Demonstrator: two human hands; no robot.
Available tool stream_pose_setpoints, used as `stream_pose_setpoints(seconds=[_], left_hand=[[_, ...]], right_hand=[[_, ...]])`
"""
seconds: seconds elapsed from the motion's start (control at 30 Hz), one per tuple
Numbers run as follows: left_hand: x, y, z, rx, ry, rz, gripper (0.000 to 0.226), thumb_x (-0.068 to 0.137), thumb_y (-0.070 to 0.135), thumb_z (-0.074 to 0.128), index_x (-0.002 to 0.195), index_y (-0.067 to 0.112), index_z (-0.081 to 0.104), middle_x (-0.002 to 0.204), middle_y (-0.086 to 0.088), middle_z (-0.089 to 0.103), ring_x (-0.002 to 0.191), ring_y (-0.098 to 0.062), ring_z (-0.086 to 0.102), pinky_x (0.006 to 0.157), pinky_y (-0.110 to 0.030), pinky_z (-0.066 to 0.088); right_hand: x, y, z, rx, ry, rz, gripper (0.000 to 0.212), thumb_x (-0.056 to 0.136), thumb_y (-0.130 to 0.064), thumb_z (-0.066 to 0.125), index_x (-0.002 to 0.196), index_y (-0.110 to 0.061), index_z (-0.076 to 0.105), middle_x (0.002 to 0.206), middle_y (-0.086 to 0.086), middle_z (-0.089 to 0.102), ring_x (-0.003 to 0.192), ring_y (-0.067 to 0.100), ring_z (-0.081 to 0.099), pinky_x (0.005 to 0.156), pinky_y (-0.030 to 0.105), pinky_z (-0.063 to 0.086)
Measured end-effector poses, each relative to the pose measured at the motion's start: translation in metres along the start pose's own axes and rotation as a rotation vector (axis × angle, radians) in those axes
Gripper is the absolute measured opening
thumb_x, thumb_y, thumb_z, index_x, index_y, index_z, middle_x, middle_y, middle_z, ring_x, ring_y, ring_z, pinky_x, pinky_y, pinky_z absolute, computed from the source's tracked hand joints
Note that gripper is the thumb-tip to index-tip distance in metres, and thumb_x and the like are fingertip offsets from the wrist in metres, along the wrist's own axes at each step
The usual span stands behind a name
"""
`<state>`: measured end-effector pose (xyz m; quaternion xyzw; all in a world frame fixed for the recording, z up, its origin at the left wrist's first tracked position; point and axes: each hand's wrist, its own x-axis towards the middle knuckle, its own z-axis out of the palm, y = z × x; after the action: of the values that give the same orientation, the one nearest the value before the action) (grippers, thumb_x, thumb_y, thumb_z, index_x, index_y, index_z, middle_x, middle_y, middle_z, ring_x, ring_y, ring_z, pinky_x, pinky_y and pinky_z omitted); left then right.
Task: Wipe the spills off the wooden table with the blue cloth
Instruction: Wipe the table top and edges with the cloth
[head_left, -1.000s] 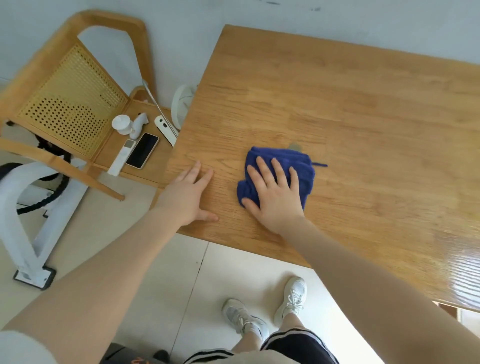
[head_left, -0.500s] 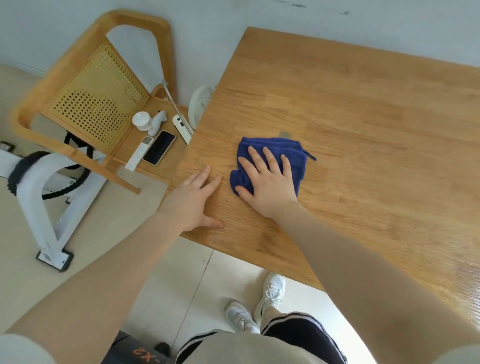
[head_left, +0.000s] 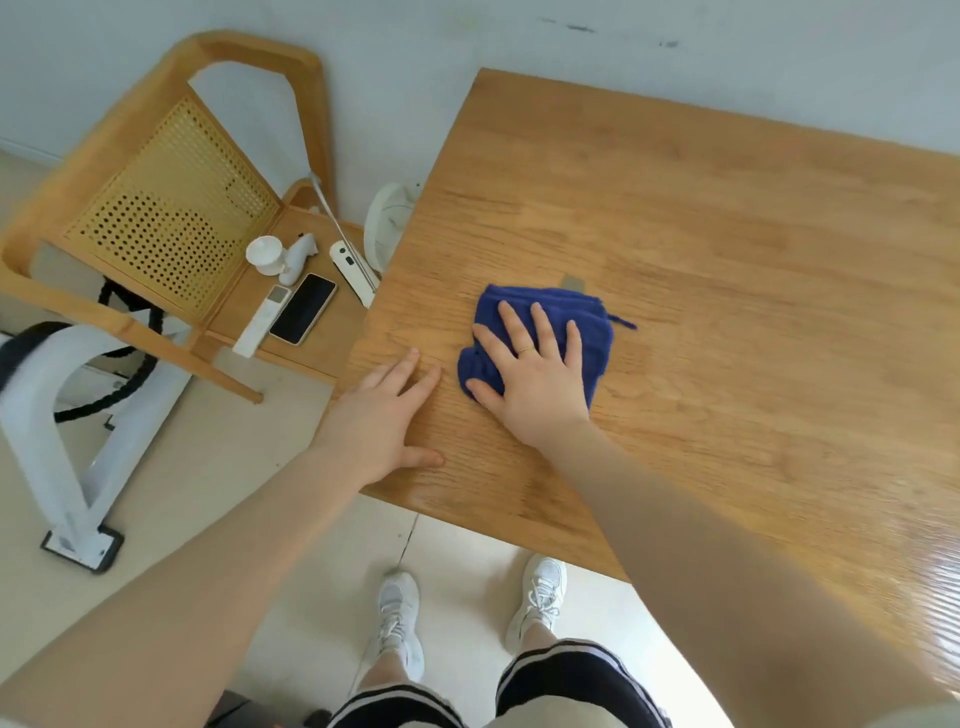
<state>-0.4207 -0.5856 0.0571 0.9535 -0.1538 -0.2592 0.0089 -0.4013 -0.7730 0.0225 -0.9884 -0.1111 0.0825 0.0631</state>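
A crumpled blue cloth (head_left: 589, 322) lies on the wooden table (head_left: 727, 249) near its left front corner. My right hand (head_left: 535, 374) presses flat on the cloth, fingers spread, covering its near half. A small greyish wet patch (head_left: 572, 282) shows on the wood just beyond the cloth's far edge. My left hand (head_left: 382, 421) rests flat on the table's left edge, fingers apart, a short way left of the cloth and holding nothing.
A wooden chair (head_left: 156, 208) with a cane back stands left of the table; its seat holds a phone (head_left: 303, 315), a white remote (head_left: 261, 320) and small white items. A white fan (head_left: 387, 228) sits by the table edge. A white exercise frame (head_left: 62, 415) stands on the floor.
My right hand has slid the cloth a little leftward on the table, nearer my left hand. The left hand stays planted on the edge. My head view has shifted.
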Motion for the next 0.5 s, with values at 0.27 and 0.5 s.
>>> stream_pose_setpoints(seconds=[0.27, 0.5], left_hand=[[-0.007, -0.038, -0.014, -0.072, -0.038, 0.254, 0.080, 0.089, 0.021, 0.053, 0.150, 0.019, 0.001, 0.158, 0.003, -0.008, 0.146, -0.014, -0.001, 0.116, -0.028, 0.005], [-0.016, -0.089, -0.023, -0.051, 0.092, 0.270, 0.071, 0.091, 0.020, 0.049, 0.149, 0.018, 0.009, 0.158, 0.002, -0.001, 0.145, -0.017, -0.008, 0.117, -0.033, -0.003]], right_hand=[[-0.057, -0.075, 0.025, -0.015, 0.004, -0.009, 0.060, 0.081, -0.058, 0.032, 0.132, -0.031, 0.048, 0.146, 0.004, 0.041, 0.134, 0.033, 0.037, 0.107, 0.059, 0.016], [-0.007, -0.077, 0.014, 0.044, -0.004, 0.143, 0.062, 0.088, -0.061, 0.034, 0.144, -0.041, 0.018, 0.158, -0.006, 0.006, 0.145, 0.025, 0.001, 0.112, 0.053, -0.003]])
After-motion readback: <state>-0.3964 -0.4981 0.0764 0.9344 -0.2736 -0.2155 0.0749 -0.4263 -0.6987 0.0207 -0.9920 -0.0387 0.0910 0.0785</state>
